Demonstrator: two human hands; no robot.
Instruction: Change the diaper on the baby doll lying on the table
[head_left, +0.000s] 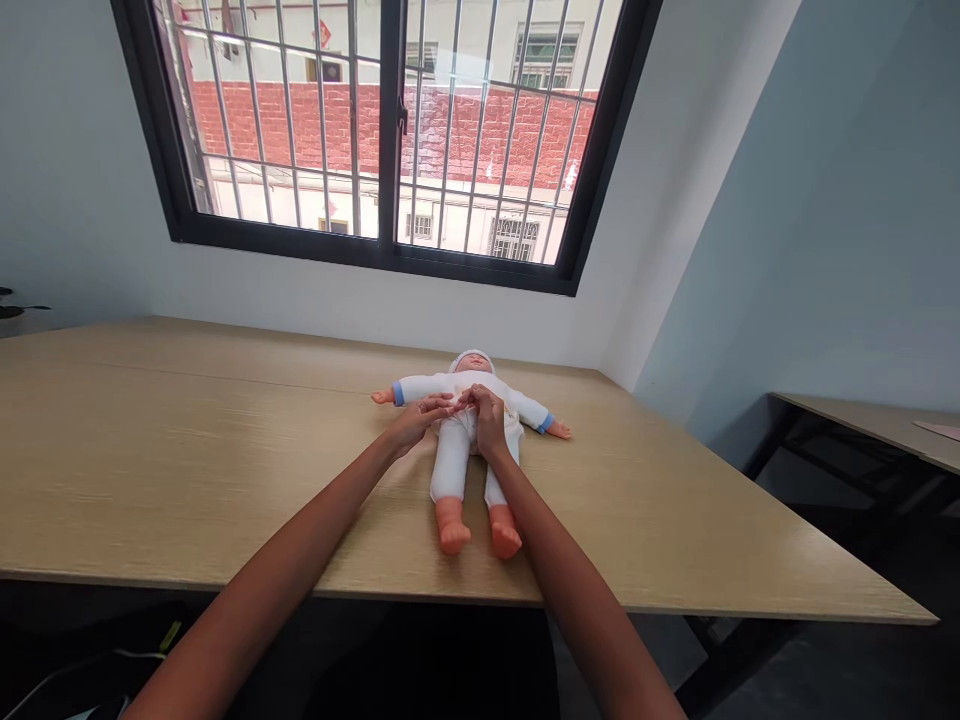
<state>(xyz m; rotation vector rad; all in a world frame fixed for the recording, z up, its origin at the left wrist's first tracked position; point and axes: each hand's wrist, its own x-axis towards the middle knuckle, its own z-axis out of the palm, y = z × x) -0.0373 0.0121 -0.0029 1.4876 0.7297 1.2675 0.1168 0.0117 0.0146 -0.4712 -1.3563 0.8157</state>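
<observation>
A baby doll [450, 465] lies on its back on the wooden table, its head toward the window and its bare feet toward me. It wears a white top [420, 384] with blue cuffs, white trousers [450, 460] and a white cap [459, 358]. My left hand [420, 422] rests at the doll's waist, fingers stretched toward the middle of the top. Close beside it, my right hand [487, 415] has its fingers bent together in a pinch at the front of the top. The fingertips of both hands nearly meet, and they partly hide the cloth between them.
The light wooden table [225, 450] runs below a barred window [386, 130] in the white wall. Its front edge lies under my forearms. A second table [862, 430] stands at the right. A dark object [13, 311] shows at the far left.
</observation>
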